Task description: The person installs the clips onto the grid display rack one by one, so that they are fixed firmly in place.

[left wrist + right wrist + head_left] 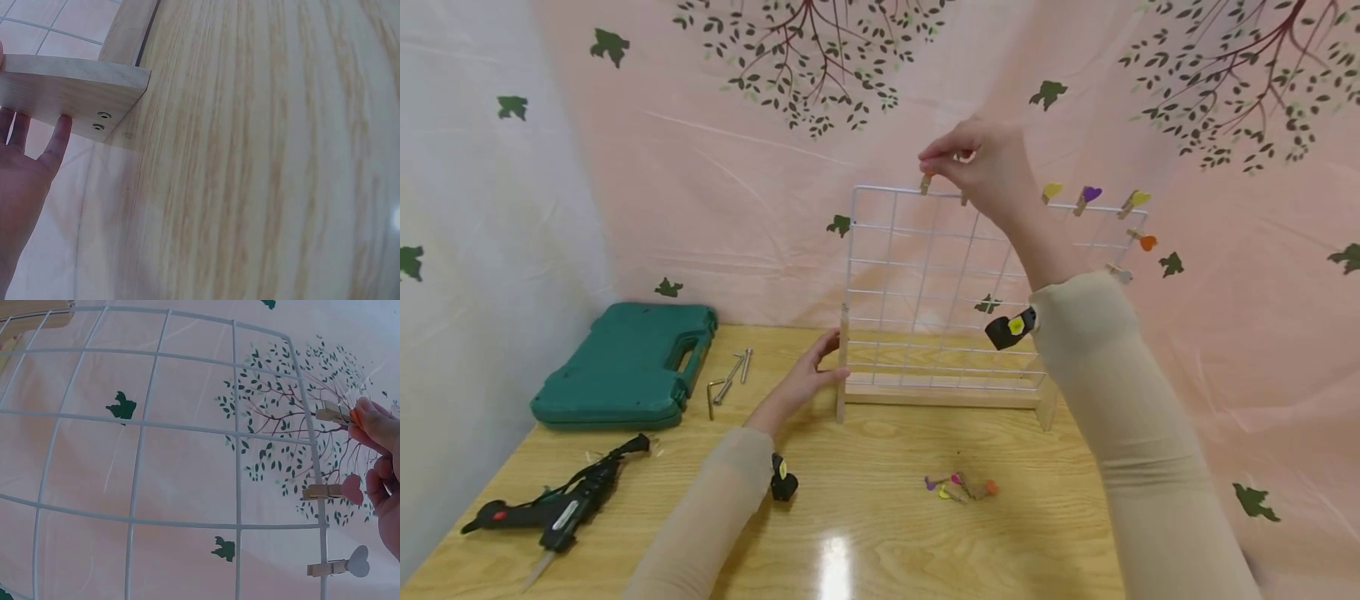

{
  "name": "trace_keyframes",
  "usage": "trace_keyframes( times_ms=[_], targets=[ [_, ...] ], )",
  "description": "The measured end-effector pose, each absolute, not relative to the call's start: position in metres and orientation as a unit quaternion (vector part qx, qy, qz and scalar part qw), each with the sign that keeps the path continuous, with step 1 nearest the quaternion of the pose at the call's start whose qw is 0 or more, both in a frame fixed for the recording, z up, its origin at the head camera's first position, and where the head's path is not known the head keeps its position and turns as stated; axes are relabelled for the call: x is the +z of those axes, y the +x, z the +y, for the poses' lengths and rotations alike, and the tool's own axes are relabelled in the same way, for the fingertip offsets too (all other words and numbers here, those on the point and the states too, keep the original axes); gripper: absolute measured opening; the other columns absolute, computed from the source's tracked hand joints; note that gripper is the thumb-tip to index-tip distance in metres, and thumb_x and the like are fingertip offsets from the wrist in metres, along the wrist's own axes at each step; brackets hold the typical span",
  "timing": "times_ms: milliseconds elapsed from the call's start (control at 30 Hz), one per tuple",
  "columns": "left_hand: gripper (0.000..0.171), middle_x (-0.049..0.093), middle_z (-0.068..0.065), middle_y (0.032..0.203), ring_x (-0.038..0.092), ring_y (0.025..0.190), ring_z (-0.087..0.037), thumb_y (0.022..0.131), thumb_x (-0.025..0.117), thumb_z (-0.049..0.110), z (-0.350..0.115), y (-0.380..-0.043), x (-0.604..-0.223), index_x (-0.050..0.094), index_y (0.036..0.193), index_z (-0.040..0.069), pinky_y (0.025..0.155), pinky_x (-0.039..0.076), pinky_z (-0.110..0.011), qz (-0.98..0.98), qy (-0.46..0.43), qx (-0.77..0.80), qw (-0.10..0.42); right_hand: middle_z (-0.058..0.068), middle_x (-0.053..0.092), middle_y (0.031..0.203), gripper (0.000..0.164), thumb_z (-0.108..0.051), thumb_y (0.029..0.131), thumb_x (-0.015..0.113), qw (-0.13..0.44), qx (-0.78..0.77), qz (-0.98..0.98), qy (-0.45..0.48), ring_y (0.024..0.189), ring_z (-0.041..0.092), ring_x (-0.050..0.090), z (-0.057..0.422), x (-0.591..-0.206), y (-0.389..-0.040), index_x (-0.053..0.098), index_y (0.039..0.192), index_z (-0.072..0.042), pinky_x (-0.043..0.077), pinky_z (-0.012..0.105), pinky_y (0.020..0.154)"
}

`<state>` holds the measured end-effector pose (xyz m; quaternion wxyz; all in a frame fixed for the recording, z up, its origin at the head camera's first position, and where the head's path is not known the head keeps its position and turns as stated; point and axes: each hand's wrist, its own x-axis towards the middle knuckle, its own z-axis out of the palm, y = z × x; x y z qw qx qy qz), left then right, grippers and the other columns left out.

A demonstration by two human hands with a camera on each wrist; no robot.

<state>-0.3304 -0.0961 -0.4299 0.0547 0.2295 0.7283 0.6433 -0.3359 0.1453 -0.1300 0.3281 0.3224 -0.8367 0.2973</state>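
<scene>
A white wire grid (887, 292) stands upright in a wooden stand (943, 395). At the stand's left end my left hand (805, 377) holds the upright side board (81, 94), thumb and fingers spread against it. My right hand (988, 167) is raised at the grid's top rail and pinches a wooden clothespin (925, 185) with an orange decoration, mostly covered by the fingertips. Beside it on that rail, a clothespin with a pink heart (351, 489) and one with a grey heart (358, 561) are clipped. Further right hang yellow (1053, 190) and purple (1092, 194) heart clothespins.
Several loose heart clothespins (958, 487) lie on the table before the stand. A green case (625, 362), bolts and a hex key (726, 385), and a black glue gun (568, 508) are at left. An orange heart clothespin (1147, 242) hangs on the grid's right edge.
</scene>
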Motion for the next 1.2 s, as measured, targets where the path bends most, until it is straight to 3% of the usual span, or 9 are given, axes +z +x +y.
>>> trace_keyframes(
  times_ms=[167,333,567,867,967,1033,1200],
  targets=[
    [0.068,0.029,-0.012,0.141,0.020,0.132,-0.028,0.084,0.058,0.003,-0.096,-0.330,-0.431,0.024,0.141,0.016,0.098,0.034,-0.049,0.728,0.232,0.643,0.052,-0.005,0.067,0.081,0.015,-0.029,0.075,0.069,0.318,0.288,-0.847,0.313,0.079,0.005,0.041,0.141,-0.134,-0.343,0.073,0.082,-0.016,0.035,0.018,0.068],
    [0.069,0.029,-0.011,0.141,0.020,0.132,-0.027,0.084,0.061,0.009,-0.097,-0.330,-0.432,0.024,0.141,0.018,0.098,0.035,-0.047,0.730,0.235,0.639,0.055,-0.003,0.067,0.080,0.016,-0.029,0.074,0.070,0.315,0.271,-0.855,0.310,0.081,0.008,0.042,0.142,-0.139,-0.346,0.073,0.082,-0.015,0.034,0.020,0.069],
    [0.068,0.029,-0.010,0.142,0.019,0.133,-0.026,0.085,0.058,0.004,-0.098,-0.331,-0.434,0.023,0.141,0.018,0.099,0.034,-0.047,0.732,0.232,0.638,0.057,-0.004,0.066,0.088,0.022,-0.031,0.078,0.066,0.302,0.256,-0.858,0.328,0.085,0.010,0.045,0.144,-0.141,-0.346,0.071,0.091,-0.014,0.036,0.023,0.075],
    [0.070,0.027,-0.010,0.143,0.019,0.133,-0.027,0.084,0.060,0.009,-0.098,-0.331,-0.432,0.021,0.142,0.020,0.100,0.033,-0.047,0.735,0.225,0.637,0.061,-0.010,0.063,0.097,0.026,-0.032,0.076,0.068,0.313,0.292,-0.824,0.370,0.086,0.007,0.048,0.149,-0.143,-0.321,0.069,0.099,-0.019,0.039,0.022,0.069],
    [0.070,0.027,-0.011,0.143,0.018,0.133,-0.027,0.084,0.061,0.011,-0.098,-0.330,-0.430,0.021,0.141,0.020,0.100,0.033,-0.047,0.737,0.225,0.634,0.061,-0.006,0.063,0.098,0.024,-0.026,0.075,0.070,0.305,0.294,-0.821,0.383,0.087,0.010,0.050,0.149,-0.150,-0.306,0.069,0.098,-0.016,0.041,0.027,0.068],
    [0.070,0.027,-0.012,0.143,0.018,0.133,-0.027,0.084,0.060,0.010,-0.098,-0.329,-0.430,0.021,0.141,0.018,0.100,0.032,-0.048,0.736,0.227,0.635,0.058,-0.004,0.064,0.099,0.025,-0.023,0.075,0.071,0.309,0.278,-0.815,0.404,0.087,0.012,0.051,0.151,-0.159,-0.301,0.068,0.098,-0.015,0.042,0.027,0.077],
    [0.070,0.027,-0.012,0.143,0.017,0.134,-0.028,0.084,0.061,0.011,-0.097,-0.329,-0.430,0.021,0.141,0.018,0.101,0.029,-0.049,0.733,0.224,0.640,0.057,-0.004,0.063,0.102,0.029,-0.025,0.074,0.072,0.287,0.247,-0.813,0.443,0.090,0.011,0.053,0.164,-0.197,-0.297,0.067,0.101,-0.017,0.042,0.028,0.085]
  ],
)
